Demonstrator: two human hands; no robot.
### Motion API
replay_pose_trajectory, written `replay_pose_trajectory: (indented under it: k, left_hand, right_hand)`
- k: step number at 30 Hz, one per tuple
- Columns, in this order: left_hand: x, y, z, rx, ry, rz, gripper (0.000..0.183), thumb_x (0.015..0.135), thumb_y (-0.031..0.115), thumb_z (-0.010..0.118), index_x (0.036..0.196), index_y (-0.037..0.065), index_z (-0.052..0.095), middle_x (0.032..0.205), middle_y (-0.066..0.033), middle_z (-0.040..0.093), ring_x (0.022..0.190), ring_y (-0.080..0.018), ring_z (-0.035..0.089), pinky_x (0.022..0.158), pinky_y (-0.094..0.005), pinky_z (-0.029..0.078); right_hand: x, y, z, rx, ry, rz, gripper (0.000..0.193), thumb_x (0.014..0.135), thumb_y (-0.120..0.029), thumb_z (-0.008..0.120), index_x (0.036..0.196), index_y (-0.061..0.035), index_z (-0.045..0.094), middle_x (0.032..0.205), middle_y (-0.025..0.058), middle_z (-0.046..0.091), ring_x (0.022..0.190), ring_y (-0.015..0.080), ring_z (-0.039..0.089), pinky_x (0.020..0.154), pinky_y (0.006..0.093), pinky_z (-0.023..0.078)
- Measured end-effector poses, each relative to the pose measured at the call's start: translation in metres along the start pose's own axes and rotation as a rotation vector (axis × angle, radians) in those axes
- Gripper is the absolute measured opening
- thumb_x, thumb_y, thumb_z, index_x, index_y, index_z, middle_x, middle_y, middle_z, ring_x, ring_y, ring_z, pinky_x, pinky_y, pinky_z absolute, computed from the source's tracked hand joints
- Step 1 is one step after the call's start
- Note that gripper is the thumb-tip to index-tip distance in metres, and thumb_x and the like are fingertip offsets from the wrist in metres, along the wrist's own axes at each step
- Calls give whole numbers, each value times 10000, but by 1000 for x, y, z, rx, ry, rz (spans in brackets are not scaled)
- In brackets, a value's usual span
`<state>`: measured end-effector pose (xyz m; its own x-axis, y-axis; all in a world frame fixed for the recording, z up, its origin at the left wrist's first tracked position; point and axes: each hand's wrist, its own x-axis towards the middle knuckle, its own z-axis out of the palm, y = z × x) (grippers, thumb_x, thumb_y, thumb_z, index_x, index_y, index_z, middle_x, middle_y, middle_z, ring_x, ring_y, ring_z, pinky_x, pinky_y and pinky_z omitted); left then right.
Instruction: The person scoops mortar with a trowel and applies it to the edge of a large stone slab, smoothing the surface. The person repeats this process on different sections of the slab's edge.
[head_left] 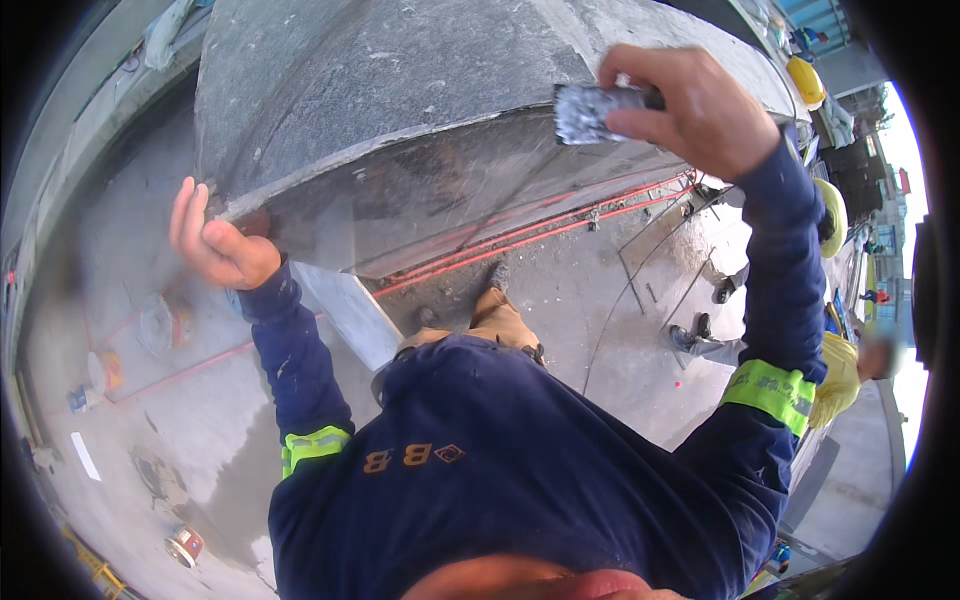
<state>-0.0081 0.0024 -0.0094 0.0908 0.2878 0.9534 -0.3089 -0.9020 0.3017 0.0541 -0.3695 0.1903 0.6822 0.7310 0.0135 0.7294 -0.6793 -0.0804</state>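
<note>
A large grey concrete block (pixel 400 90) fills the upper middle, its rough top and smoother, darker side meeting at a long edge. My right hand (pixel 700 110) is closed on a flat rectangular piece (pixel 590 115) with a mottled grey-and-white face, pinched between thumb and fingers. That piece is over the block's edge at the right; whether it touches the concrete I cannot tell. At the block's left corner my left hand (pixel 222 242) is open, fingers stretched upward and holding nothing. Its palm is beside the corner, and contact there is unclear.
Red bars (pixel 520 238) run along the block's base. A pale board (pixel 350 315) leans near my legs. On the right are a person in a yellow top (pixel 838 375) and a yellow-green hard hat (pixel 830 218). A red-and-white container (pixel 185 546) stands at lower left.
</note>
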Motion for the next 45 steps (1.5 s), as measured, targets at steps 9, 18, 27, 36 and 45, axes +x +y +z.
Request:
replay_pose_trajectory:
  k: [9,18,27,36,45]
  left_hand:
    - [-2,-3,4,-27,-22,-15,424,1023,271,332,1050,-50,609,1136,-194,612,1008,-302,589,880,-392,466]
    - [-1,-3,3,-28,-12,-3,413,1025,234,317,1040,-63,604,1135,-197,610,1004,-302,590,877,-392,470]
    - [-1,-3,3,6,-11,-17,436,1029,251,309,1014,-65,609,1121,-193,618,989,-300,597,864,-391,474]
    - [-3,-1,5,-17,-8,-47,480,1036,294,307,1006,-77,610,1123,-202,625,999,-311,596,878,-396,459]
    - [-1,-2,5,3,4,-24,490,1031,306,313,978,-72,620,1105,-199,633,988,-307,598,873,-395,459]
  right_hand:
    - [86,-37,-25,-162,-260,-3,220,760,-206,662,909,-45,654,807,186,662,816,360,653,715,435,515]
    - [84,-33,-38,-359,-394,164,231,726,-245,672,918,-117,671,849,135,682,843,335,662,701,447,521]
    - [90,8,-36,-642,-303,282,287,718,-287,724,928,-104,653,835,143,671,846,336,659,714,447,511]
    - [69,40,-45,-304,-329,77,359,717,-330,709,924,-40,668,790,167,658,805,331,651,707,417,508]
    - [84,10,-43,-372,-492,191,288,706,-288,699,915,-91,671,805,146,668,826,331,658,695,448,506]
